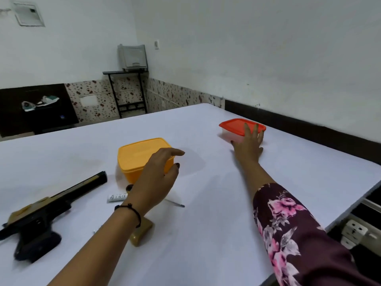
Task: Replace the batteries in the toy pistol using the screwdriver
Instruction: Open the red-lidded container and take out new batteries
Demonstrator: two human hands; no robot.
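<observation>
The black and tan toy pistol (43, 213) lies on its side at the left of the white table (216, 223). A tan cover piece (142, 233) lies near my left forearm. The screwdriver's thin shaft (175, 203) pokes out to the right of my left wrist; its handle is hidden. A white battery (116, 197) lies beside a small dark round part (129, 188). My left hand (156, 176) hovers with loosely curled fingers by the yellow lidded box (138, 155), holding nothing. My right hand (250, 144) reaches out with straight fingers against the clear box with a red lid (235, 125).
The table's right edge runs close to my right sleeve, with a white power strip (353, 234) below it. A wall borders the table's far right side. A black stand with a grey printer (132, 58) stands in the room's far corner.
</observation>
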